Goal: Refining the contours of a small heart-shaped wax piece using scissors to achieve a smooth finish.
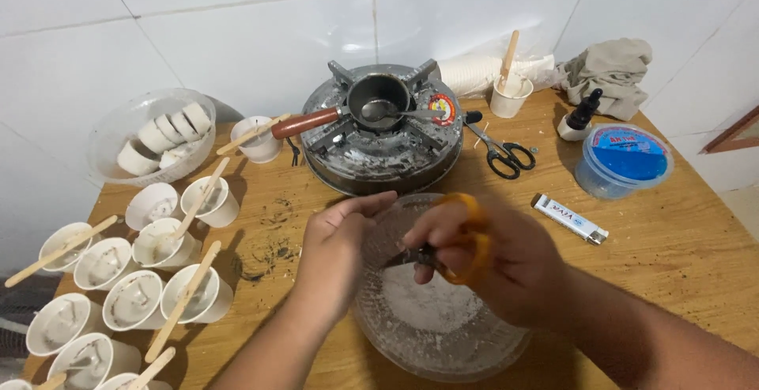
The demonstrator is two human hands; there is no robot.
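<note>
Working over a clear glass bowl (443,358) at the near edge of the wooden table (680,255), both hands sit close together. Right hand (490,259) is closed through the loops of orange-handled scissors (462,244), blades pointing left toward the left hand (336,255). Left hand is cupped, fingers curled, thumb out over the bowl rim; whether it pinches anything I cannot tell, motion blur hides it. Bowl holds a layer of white flakes or shavings, likely wax.

Behind the bowl: a round metal stove (379,141) with a small pot (379,101) on it, red handle to the left, a spoon lying in it. Pot looks nearly empty.

Left side: a cluster of white paper cups (130,299), most with pale solid filling; flat wooden sticks (186,299) rest across several. One more cup (257,138) stands by the stove handle. A clear bowl of white cylinders (158,137) sits at far left.

Right side: black scissors (502,153), a cup with a stick (510,93), a small dropper bottle (577,117), a blue-lidded tub (624,160), a small white box (569,218), a grey rag (609,70).

Judgement on progress: many cups seem poured and set; cutting over the bowl is under way, with a fair heap already there. How much remains cannot be read.
</note>
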